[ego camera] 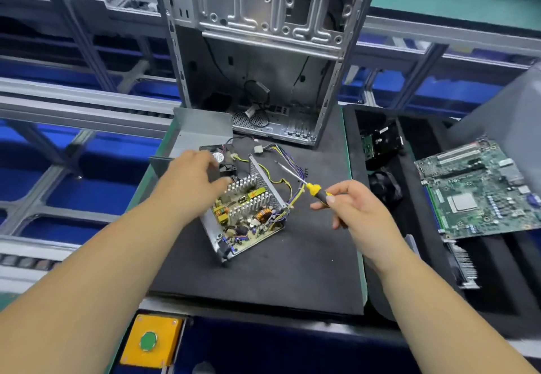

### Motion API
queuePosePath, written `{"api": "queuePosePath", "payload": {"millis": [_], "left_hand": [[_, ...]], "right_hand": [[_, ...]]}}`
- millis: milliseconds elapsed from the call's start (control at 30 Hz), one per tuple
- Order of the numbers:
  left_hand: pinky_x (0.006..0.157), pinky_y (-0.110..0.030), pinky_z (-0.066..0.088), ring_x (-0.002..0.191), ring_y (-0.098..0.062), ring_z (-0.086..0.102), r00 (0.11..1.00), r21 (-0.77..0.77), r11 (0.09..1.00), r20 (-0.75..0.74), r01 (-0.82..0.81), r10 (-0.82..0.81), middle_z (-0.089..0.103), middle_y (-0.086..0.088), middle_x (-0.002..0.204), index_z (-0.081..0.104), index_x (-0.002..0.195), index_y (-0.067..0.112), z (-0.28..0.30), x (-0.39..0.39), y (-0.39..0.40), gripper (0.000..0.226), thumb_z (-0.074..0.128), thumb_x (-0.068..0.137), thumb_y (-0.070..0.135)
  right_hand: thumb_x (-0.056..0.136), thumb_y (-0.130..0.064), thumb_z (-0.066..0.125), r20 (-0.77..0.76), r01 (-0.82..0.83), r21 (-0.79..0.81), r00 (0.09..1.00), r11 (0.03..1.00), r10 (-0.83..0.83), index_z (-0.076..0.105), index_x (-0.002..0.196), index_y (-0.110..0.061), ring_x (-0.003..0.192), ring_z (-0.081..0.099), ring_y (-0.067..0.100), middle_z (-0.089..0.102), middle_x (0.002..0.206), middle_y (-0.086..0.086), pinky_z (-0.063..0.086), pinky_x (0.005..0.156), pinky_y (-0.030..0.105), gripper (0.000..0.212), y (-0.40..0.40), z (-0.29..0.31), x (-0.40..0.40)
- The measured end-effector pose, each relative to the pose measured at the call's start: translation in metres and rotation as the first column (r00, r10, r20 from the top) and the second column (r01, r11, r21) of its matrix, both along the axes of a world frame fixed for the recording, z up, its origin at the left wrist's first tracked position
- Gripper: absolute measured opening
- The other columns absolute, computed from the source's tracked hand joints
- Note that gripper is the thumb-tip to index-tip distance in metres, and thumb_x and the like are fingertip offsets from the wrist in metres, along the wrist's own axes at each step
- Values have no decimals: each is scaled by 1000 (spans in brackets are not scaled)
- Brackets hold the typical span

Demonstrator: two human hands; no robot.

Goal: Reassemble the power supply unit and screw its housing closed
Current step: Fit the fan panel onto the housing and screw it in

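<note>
The open power supply unit (pixel 248 212) lies on the black mat (pixel 292 271), its circuit board, heat sinks and coils exposed and its cable bundle (pixel 285 157) trailing toward the back. My left hand (pixel 194 173) reaches over its far left corner, next to the black fan (pixel 224 155); what its fingers touch is hidden. My right hand (pixel 348 202) pinches the yellow-and-black handle of a screwdriver (pixel 307 183), whose shaft points up-left over the cables. The grey housing cover (pixel 202 129) lies behind the fan. Tiny dark screws (pixel 306 171) sit on the mat.
An empty computer case (pixel 263 51) stands upright at the back of the mat. To the right, a black foam tray (pixel 424 256) holds a green motherboard (pixel 480 192) and other parts. A yellow box with a green button (pixel 150 341) sits at the front edge.
</note>
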State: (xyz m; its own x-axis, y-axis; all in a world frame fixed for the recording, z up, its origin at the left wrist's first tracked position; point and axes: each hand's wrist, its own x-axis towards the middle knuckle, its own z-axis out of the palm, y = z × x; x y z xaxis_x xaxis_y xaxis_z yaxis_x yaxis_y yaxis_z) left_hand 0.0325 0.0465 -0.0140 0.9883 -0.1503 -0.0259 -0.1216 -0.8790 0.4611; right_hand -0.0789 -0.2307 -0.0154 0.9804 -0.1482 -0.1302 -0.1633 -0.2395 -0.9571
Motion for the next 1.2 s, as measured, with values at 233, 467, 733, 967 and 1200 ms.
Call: {"api": "queuePosePath", "payload": {"millis": [233,467,733,967,1200], "left_hand": [[100,-41,40,124,-30,47,988,190,970,-50,151,-144,50,-6,137,43,139,21,-24,-28,-34,67,66,84,49],[92,-41,45,119,-28,53,990,245,959,-4,139,-142,54,-5,133,42,138,22,-27,-25,-45,75,65,79,63],[106,-43,34,128,-30,40,967,161,973,165,167,-194,43,-7,138,36,144,17,-31,-29,-59,83,65,79,57],[112,-45,23,136,-27,23,926,105,936,147,336,-349,34,-3,141,45,136,28,-26,-36,-75,64,65,76,35],[122,-50,2,149,-38,-12,959,382,887,8,260,-285,-17,-9,162,-6,155,32,-49,-28,-74,126,67,63,78]], "right_hand": [[81,-23,60,6,-72,72,997,995,72,61,91,-14,60,57,6,76,84,10,41,57,21,13,-30,12,-20],[84,-21,66,-86,-170,-138,983,976,159,65,82,-28,66,61,13,76,79,-3,40,61,32,8,-34,13,-29],[83,-29,69,-133,-206,-449,978,869,163,65,89,-35,80,68,10,73,84,-17,56,75,43,9,-30,9,-31],[83,-31,68,-141,-194,-465,980,864,144,64,87,-35,81,67,8,73,83,-19,56,79,42,7,-26,10,-29],[81,-38,65,-130,-186,-599,982,779,134,60,82,-35,66,57,3,67,79,-23,41,53,27,6,-16,10,-28]]}}
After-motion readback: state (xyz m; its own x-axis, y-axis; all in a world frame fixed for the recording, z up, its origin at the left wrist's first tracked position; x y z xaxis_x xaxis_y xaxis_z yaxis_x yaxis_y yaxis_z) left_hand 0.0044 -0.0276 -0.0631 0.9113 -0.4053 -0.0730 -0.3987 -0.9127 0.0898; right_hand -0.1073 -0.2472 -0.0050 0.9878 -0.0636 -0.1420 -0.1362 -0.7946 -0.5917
